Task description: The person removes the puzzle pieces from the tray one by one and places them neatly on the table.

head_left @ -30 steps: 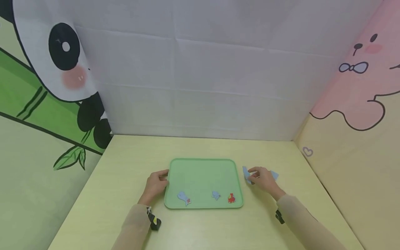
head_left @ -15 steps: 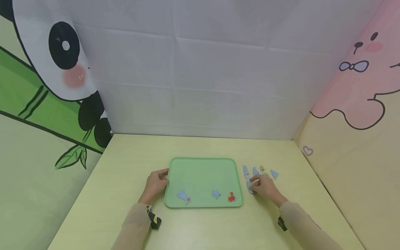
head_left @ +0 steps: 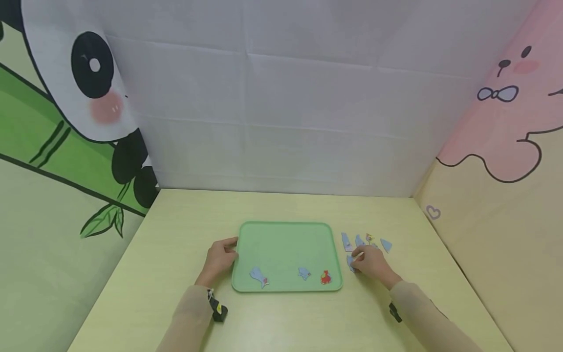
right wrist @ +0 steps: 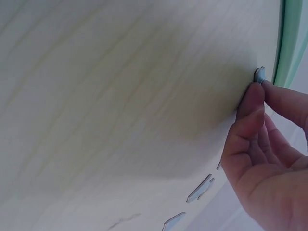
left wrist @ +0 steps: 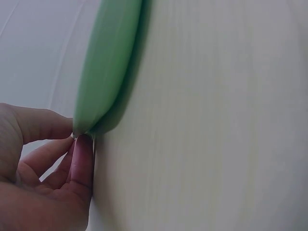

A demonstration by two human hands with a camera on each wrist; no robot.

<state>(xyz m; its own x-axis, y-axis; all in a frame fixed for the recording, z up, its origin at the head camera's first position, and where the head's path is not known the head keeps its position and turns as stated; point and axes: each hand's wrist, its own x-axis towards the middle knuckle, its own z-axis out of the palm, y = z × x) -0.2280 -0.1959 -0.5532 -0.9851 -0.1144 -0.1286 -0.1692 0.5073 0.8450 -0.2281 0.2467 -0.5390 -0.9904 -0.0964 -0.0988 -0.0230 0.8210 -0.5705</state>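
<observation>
A pale green tray (head_left: 283, 244) lies on the table. My left hand (head_left: 220, 259) holds its left rim; in the left wrist view the thumb and fingers of that hand (left wrist: 45, 168) meet at the tray's edge (left wrist: 106, 62). Right of the tray, my right hand (head_left: 373, 261) pinches a light blue puzzle piece (head_left: 350, 264) close to the tabletop. The right wrist view shows this piece (right wrist: 260, 75) between thumb and fingertips, partly hidden. On the tray's near side lie two blue pieces, a long one (head_left: 258, 276) and a small one (head_left: 304, 273), and a red one (head_left: 325, 277).
Beyond my right hand lie more loose pieces: a blue one (head_left: 346, 242), another (head_left: 359, 240), a yellowish one (head_left: 370, 238) and a triangular one (head_left: 386, 245). A white backdrop (head_left: 281, 122) stands behind the table (head_left: 281, 322), with printed side panels left and right.
My right hand has moved toward me with the blue piece, away from the other loose pieces, then stayed nearly in place. The left hand and tray have stayed where they were.
</observation>
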